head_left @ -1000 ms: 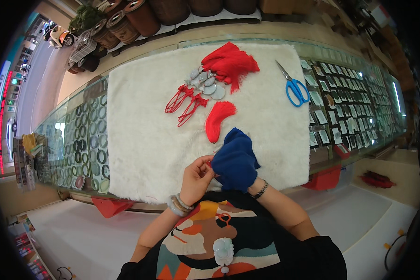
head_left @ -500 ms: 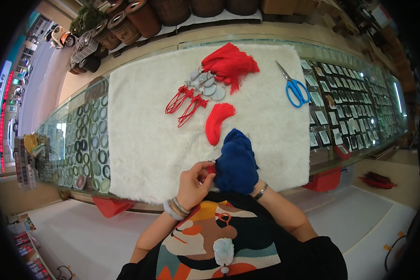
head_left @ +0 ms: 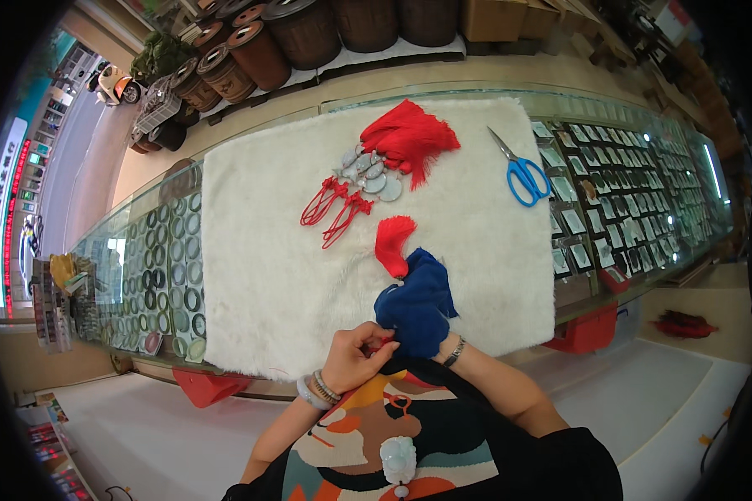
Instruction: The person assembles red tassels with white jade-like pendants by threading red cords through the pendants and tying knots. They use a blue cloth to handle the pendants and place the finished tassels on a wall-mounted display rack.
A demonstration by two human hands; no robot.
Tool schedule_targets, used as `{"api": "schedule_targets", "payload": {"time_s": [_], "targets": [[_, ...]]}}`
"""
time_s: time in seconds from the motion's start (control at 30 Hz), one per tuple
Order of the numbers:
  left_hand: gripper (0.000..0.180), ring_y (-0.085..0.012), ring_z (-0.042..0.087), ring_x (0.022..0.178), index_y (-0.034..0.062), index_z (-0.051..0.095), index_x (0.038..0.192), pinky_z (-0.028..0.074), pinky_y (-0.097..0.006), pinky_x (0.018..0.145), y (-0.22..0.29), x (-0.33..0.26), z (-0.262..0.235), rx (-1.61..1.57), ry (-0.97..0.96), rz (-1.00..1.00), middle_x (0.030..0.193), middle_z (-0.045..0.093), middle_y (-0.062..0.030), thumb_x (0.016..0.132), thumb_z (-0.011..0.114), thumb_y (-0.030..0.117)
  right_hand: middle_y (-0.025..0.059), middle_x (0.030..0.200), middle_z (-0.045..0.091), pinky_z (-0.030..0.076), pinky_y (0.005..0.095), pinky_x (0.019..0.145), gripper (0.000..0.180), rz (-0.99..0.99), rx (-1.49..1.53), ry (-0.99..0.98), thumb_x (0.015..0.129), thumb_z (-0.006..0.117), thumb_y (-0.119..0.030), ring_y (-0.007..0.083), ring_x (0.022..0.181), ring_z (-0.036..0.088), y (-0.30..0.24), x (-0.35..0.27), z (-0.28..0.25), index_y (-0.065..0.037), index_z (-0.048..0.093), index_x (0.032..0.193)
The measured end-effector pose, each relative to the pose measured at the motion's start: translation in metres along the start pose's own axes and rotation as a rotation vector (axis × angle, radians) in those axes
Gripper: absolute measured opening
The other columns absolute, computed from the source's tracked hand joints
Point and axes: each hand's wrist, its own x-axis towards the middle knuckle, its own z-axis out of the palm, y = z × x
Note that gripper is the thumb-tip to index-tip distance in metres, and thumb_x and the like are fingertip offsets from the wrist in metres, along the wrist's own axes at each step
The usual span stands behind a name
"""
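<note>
Close to my body, my left hand (head_left: 355, 357) is closed, pinching a bit of red cord (head_left: 384, 341) at the edge of a dark blue cloth (head_left: 422, 305). That bunched cloth covers my right hand, which holds it; only the wrist with a watch (head_left: 454, 351) shows, and the fingers are hidden. A red tassel (head_left: 394, 246) sticks out beyond the cloth's far side. Whatever lies between tassel and cord is under the cloth. Farther off lies a pile of pendants with grey-white stone discs (head_left: 388, 187), red tassels (head_left: 414, 138) and knotted red loops (head_left: 342, 221).
A white fleece mat (head_left: 267, 275) spreads over a glass display counter. Blue-handled scissors (head_left: 526, 179) lie at the mat's right edge. Bangles (head_left: 175, 275) fill the case on the left, small carded pieces (head_left: 614, 192) the one on the right. Wooden barrels (head_left: 301, 33) stand beyond the counter.
Both hands have come nearer my body, drawing the cloth and cord along. The red tassel has shifted toward me, its strands now bunched shorter in view. The whole scene sits slightly lower.
</note>
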Motion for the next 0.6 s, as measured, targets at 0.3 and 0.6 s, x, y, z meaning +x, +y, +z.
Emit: {"api": "schedule_targets", "payload": {"time_s": [0.3,0.6], "targets": [[0.012,-0.0025,0.053,0.057,-0.0031,0.064,0.092,0.043,-0.018,0.054,-0.002,0.008,0.002,0.021,-0.012,-0.019,0.067,0.064,-0.0022,0.082,0.071,0.002,0.0083,0.086,0.054,0.042,0.0372,0.074,0.018,0.173,-0.084,0.298,0.086,0.059,-0.021,0.0238,0.082,0.053,0.016,-0.013,0.021,-0.006,0.052,0.093],[0.010,-0.0042,0.054,0.058,-0.0039,0.062,0.095,0.042,-0.018,0.054,-0.003,0.003,-0.006,-0.351,0.130,-0.161,0.069,0.063,-0.0021,0.087,0.065,0.000,0.0105,0.063,0.052,0.043,0.0352,0.062,0.016,-0.029,-0.353,-0.098,0.064,0.066,-0.020,0.0248,0.066,0.056,-0.015,0.019,-0.026,-0.008,0.055,0.064]]}}
